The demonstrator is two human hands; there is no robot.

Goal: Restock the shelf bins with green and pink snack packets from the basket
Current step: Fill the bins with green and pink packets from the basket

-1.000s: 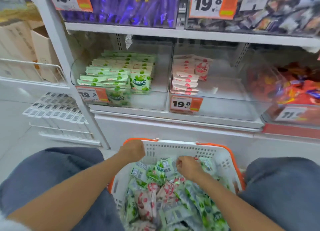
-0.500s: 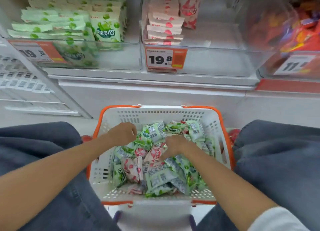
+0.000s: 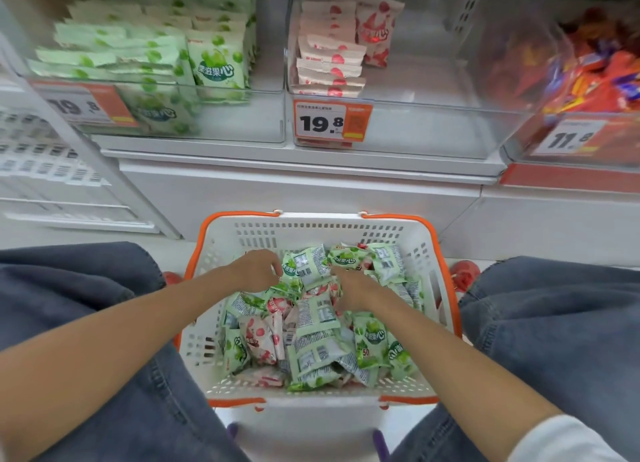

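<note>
I am digging through the snack packets (image 3: 313,326) in the basket (image 3: 221,241), left hand (image 3: 258,271) and right hand (image 3: 356,288) curled into the heap; whether either is gripping, I cannot tell. The next move is calling for one colour gathered firmly, then lifted to its shelf bin (image 3: 433,129).

right hand (image 3: 351,286) fingers hidden, price tag (image 3: 81,106) blurred

Trousers: loose blue-grey denim trousers (image 3: 104,323), lower left and lower right.
Sleeve: white sleeve (image 3: 568,441), lower right corner.
Hands: left hand (image 3: 254,271), right hand (image 3: 356,286), both bare.
</note>
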